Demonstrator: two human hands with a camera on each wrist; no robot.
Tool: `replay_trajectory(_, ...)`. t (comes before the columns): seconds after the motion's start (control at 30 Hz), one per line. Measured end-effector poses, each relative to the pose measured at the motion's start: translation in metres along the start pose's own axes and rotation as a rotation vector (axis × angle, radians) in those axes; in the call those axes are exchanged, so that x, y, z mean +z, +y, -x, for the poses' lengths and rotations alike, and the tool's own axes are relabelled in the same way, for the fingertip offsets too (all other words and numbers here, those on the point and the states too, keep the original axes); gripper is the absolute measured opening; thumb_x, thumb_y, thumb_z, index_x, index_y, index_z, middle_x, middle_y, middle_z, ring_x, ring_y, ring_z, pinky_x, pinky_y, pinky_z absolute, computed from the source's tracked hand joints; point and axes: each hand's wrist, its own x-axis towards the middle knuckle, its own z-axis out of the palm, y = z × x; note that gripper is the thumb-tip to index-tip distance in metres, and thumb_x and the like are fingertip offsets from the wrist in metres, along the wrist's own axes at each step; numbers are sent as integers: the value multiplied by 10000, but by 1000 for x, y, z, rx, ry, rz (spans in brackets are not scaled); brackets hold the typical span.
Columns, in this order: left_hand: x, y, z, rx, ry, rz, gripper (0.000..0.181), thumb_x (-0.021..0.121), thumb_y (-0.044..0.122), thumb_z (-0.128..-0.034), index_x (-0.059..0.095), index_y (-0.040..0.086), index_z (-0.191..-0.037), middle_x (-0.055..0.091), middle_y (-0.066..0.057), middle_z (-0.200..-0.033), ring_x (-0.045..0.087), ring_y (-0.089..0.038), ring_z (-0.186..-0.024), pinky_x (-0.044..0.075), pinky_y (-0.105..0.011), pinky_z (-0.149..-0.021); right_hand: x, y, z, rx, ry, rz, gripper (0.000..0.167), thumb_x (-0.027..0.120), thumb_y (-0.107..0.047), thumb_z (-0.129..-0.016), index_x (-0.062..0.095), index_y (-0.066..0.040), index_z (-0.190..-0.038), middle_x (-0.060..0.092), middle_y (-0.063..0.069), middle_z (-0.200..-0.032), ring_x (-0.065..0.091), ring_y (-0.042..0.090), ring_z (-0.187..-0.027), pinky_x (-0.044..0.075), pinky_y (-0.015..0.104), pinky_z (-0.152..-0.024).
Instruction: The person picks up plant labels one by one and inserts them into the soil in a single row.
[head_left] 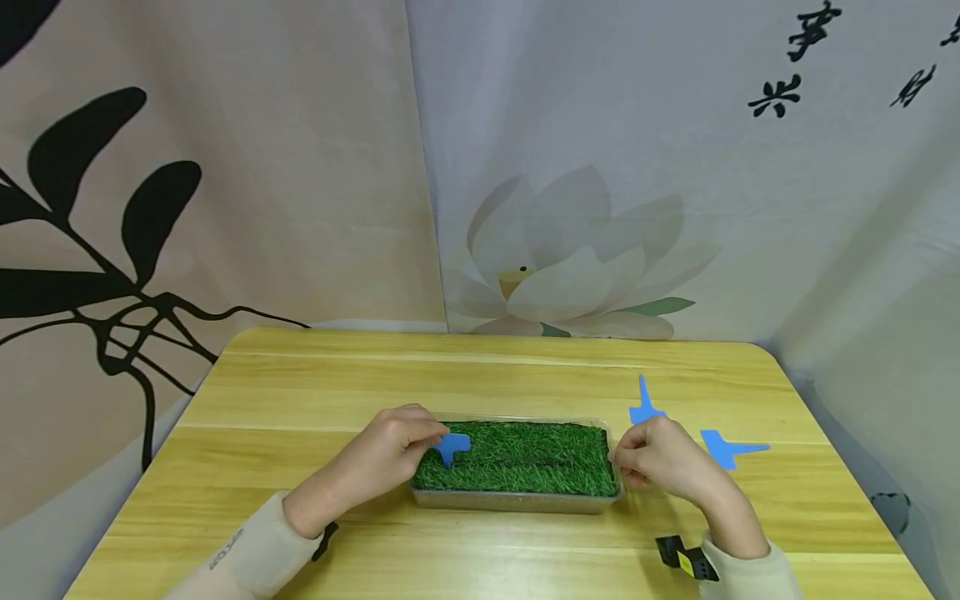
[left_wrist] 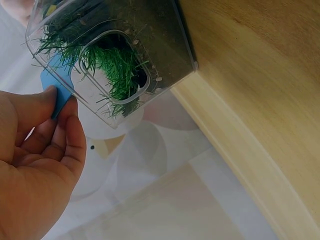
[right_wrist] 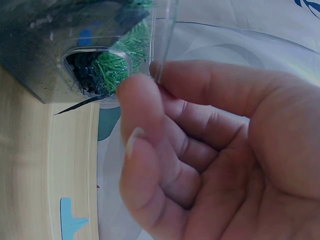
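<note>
Blue T-shaped tag (head_left: 454,444): we find it over the left end of the grass mat (head_left: 525,458), its stem pointing down; whether the tip enters the turf we cannot tell. Our left hand (head_left: 401,437) pinches it by the crossbar between thumb and fingers, which in our judgement leaves the stem free. Our right hand (head_left: 660,458), fingers curled, pinches the right rim of the clear box (head_left: 517,502), presumably to steady it. Two loose tags, one upper (head_left: 645,412) and one lower (head_left: 723,450), lie on the table (head_left: 300,392) right of the box, within easy reach, we judge.
</note>
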Motion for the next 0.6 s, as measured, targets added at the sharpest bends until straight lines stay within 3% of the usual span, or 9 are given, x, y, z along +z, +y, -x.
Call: replay_trajectory(0.6, 0, 1, 1, -35, -10, 14, 226, 739, -131, -898, 781, -19, -1089, 768, -77, -1019, 728, -177, -921, 580, -206, -788, 0, -1, 0, 5, 5, -8, 249, 674, -40, -970, 718, -32, -725, 691, 84, -681, 653, 237, -682, 496, 313, -654)
